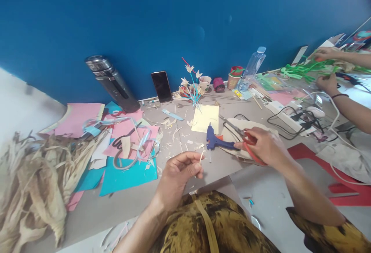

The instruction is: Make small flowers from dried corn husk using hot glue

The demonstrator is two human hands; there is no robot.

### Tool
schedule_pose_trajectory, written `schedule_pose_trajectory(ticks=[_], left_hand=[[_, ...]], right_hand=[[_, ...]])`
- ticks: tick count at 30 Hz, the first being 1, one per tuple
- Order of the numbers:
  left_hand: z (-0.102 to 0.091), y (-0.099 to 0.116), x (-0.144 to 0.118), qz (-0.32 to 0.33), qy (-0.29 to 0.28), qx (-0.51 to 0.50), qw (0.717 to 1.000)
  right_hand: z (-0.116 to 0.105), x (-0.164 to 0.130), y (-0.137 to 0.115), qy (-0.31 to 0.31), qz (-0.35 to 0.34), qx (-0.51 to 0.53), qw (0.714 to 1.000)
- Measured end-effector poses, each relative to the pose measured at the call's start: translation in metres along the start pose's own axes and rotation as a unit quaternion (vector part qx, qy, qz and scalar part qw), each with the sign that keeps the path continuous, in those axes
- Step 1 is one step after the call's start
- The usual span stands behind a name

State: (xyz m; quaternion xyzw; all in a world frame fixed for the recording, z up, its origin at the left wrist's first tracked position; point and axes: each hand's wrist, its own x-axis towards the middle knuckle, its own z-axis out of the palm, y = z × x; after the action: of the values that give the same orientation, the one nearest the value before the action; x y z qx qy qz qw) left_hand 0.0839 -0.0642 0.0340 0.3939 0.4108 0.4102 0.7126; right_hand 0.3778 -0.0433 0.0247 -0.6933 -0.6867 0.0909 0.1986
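Left hand [180, 173], pale strip [201, 157] — partly hidden, scissors [237, 129] — handles part-covered

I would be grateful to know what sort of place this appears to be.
Probably a craft workroom or a similar shared workspace: the right hand holds red-handled scissors, a blue glue gun lies close by, and coloured paper sheets are spread at the left.

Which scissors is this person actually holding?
The red-handled scissors, gripped in the person's right hand; the dark-handled scissors lie over pink paper, untouched.
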Motion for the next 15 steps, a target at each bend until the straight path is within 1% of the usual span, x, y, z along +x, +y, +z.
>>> schedule_pose_trajectory(ticks=[1, 3, 5, 7, 9, 12, 15], left_hand=[[0.000, 0.000, 0.000, -0.001, 0.008, 0.003, 1.000], [0.000, 0.000, 0.000, 0.011, 0.033, 0.024, 0.999], [0.000, -0.001, -0.001, 0.044, 0.073, 0.074, 0.994], [0.000, -0.002, -0.001, 0.088, 0.117, 0.131, 0.980], [-0.002, -0.003, 0.000, 0.123, 0.144, 0.161, 0.969], [-0.006, -0.002, 0.004, 0.133, 0.140, 0.136, 0.972], [-0.010, -0.003, 0.008, 0.116, 0.120, 0.048, 0.985]], right_hand=[[-0.001, 0.003, 0.011, -0.008, 0.043, -0.031, 0.999], [-0.001, 0.009, 0.033, -0.020, 0.096, -0.068, 0.993], [0.002, 0.012, 0.052, -0.031, 0.146, -0.093, 0.984], [0.005, 0.013, 0.065, -0.037, 0.178, -0.104, 0.978], [0.008, 0.014, 0.073, -0.030, 0.187, -0.108, 0.976], [0.012, 0.015, 0.082, -0.025, 0.192, -0.108, 0.975], [0.015, 0.015, 0.091, -0.028, 0.198, -0.111, 0.974]])
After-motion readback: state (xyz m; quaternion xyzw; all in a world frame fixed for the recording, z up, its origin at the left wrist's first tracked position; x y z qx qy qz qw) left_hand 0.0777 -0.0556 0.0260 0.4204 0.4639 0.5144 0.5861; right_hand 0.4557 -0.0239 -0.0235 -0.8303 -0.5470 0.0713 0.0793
